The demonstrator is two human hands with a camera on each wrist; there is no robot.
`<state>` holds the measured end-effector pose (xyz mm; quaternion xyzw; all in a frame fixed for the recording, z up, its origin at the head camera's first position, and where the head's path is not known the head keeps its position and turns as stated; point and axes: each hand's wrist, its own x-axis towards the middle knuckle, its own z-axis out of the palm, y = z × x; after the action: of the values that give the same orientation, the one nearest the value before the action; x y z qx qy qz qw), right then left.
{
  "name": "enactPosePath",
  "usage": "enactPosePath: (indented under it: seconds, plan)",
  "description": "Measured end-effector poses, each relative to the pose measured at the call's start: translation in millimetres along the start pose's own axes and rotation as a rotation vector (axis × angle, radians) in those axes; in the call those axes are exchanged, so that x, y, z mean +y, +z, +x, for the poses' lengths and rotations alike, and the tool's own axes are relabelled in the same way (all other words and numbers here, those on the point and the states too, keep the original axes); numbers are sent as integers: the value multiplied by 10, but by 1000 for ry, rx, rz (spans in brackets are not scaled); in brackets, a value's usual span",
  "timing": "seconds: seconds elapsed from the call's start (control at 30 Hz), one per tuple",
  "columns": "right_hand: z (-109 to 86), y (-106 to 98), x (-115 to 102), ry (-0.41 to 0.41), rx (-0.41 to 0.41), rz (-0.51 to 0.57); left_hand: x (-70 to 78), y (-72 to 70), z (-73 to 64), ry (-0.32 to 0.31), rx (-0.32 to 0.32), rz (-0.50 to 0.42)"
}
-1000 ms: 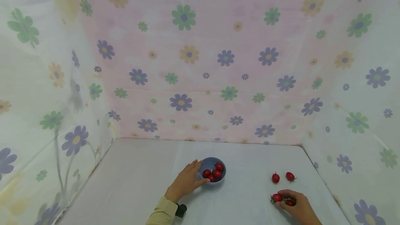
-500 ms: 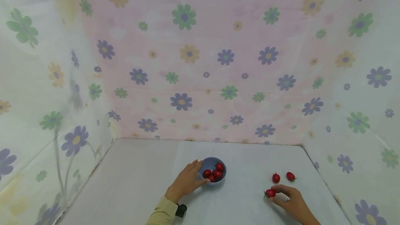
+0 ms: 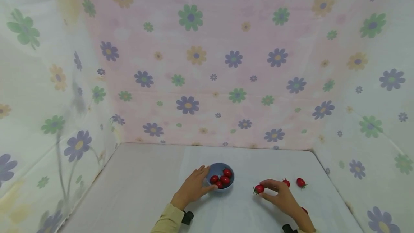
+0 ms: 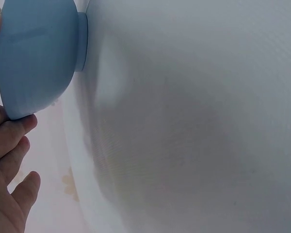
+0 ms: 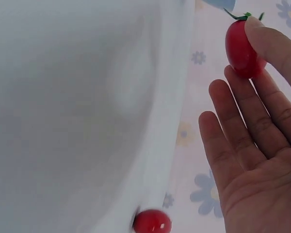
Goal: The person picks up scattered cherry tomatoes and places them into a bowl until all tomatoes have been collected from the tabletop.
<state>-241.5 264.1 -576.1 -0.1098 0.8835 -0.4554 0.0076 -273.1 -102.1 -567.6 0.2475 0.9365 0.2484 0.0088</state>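
My right hand (image 3: pixel 280 194) pinches a small red tomato (image 3: pixel 259 189) with green sepals, between the bowl and the loose tomatoes. In the right wrist view the thumb and fingertips hold this tomato (image 5: pixel 240 46), while the other fingers extend beside it. A blue bowl (image 3: pixel 213 170) with several red tomatoes (image 3: pixel 225 180) inside stands at mid-table. My left hand (image 3: pixel 193 186) holds the bowl from its left side. In the left wrist view the fingertips (image 4: pixel 29 121) and thumb grip the bowl (image 4: pixel 39 58) at its rim, and its foot is on the table.
One tomato (image 3: pixel 301 182) lies on the white table (image 3: pixel 145 175) at the right. Another tomato (image 3: pixel 286 182) is partly behind the right hand, and a third (image 3: pixel 304 210) partly behind the right wrist. Flowered cloth walls (image 3: pixel 207 82) enclose the table's back and sides.
My right hand has picked up the tomato from the group at the right and carried it left toward the bowl. My left hand and the bowl have stayed in place.
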Motion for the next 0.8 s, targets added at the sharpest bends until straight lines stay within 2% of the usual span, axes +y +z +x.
enactPosePath:
  seconds: [0.4, 0.6, 0.8]
  plan:
    - [325, 212, -171, -178, -9, 65, -21, 29, 4, -1, 10, 8]
    - [466, 305, -226, -217, -8, 100, -23, 31, -4, -12, 6, 4]
    - [552, 383, -273, -289, -10, 123, -19, 32, -5, -14, 4, 11]
